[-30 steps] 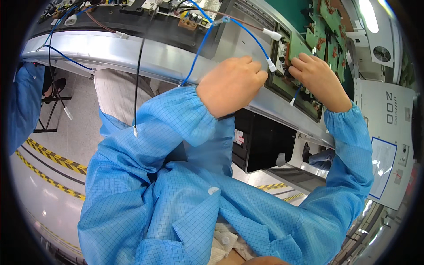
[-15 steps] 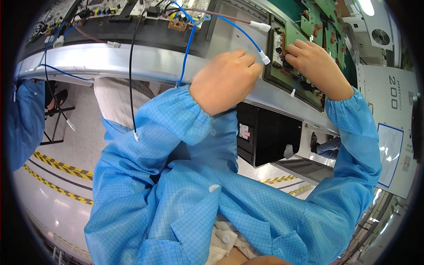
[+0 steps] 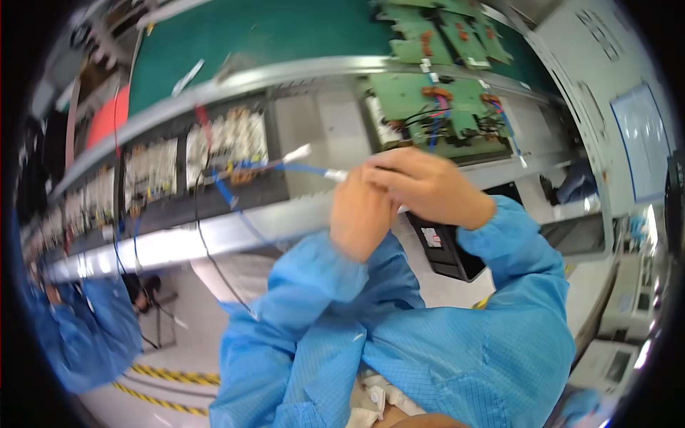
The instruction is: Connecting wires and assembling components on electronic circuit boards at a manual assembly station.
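Observation:
My left hand (image 3: pixel 362 217) is curled closed in front of the metal rail, and whatever it holds is hidden. My right hand (image 3: pixel 432 191) meets it from the right, its bent fingers pressed together over the left fingertips; anything pinched there is covered. Just left of the hands, a blue wire (image 3: pixel 303 168) ends in a white connector (image 3: pixel 335 175) by my left knuckles. Above it a brown wire carries another white connector (image 3: pixel 298 153). Beyond my right hand lies a green circuit board (image 3: pixel 407 96) in a dark tray, with blue and black wires on it.
The metal rail (image 3: pixel 164 239) runs along the bench front, with wires hanging over it. Populated boards (image 3: pixel 225 143) line the left side. More green boards (image 3: pixel 421 46) lie on the green mat (image 3: pixel 271 32). A black box (image 3: pixel 453 246) stands below. Another person's blue sleeve (image 3: pixel 93 321) shows at left.
My right hand has left the board in the right-hand tray and come across to my left hand. The whole view has turned, showing more of the bench.

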Available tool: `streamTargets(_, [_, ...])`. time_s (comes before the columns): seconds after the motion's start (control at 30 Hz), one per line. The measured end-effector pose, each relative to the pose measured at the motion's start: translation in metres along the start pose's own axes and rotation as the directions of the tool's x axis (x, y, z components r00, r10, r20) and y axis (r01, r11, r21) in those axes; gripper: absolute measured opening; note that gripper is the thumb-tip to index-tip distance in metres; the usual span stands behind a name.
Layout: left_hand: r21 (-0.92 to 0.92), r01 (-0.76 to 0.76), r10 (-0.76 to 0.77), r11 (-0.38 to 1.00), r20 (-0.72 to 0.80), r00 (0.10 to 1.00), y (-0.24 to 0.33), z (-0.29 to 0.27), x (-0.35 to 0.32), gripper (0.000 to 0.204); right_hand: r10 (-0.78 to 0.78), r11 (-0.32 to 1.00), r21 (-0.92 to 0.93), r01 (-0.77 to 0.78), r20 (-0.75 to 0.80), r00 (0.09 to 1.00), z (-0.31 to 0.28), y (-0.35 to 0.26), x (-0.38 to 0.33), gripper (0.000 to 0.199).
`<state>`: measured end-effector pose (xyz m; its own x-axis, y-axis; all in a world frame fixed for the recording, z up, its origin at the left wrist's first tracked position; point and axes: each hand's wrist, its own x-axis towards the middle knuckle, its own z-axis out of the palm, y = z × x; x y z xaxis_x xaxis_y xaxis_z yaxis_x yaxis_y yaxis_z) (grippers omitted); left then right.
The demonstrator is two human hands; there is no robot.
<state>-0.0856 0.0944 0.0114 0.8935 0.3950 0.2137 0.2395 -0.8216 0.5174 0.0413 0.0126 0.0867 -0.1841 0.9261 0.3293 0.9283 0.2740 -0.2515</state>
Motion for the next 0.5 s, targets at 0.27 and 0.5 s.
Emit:
streamTargets(0.27, [0.129, -0.196, 0.215, 0.972, -0.155, 0.964, 0.009, 0.013, -0.008, 0.037, 0.183, 0.850, 0.494, -0.181, 0.044, 0.982, 0.031, 0.009, -0.004, 0.053])
streamTargets(0.5, [0.036, -0.213, 0.215, 0.976, -0.079, 0.973, 0.014, 0.036, 0.005, 0.042, 0.180, 0.975, 0.084, -0.204, 0.236, 0.955, 0.033, 0.023, -0.011, 0.051])
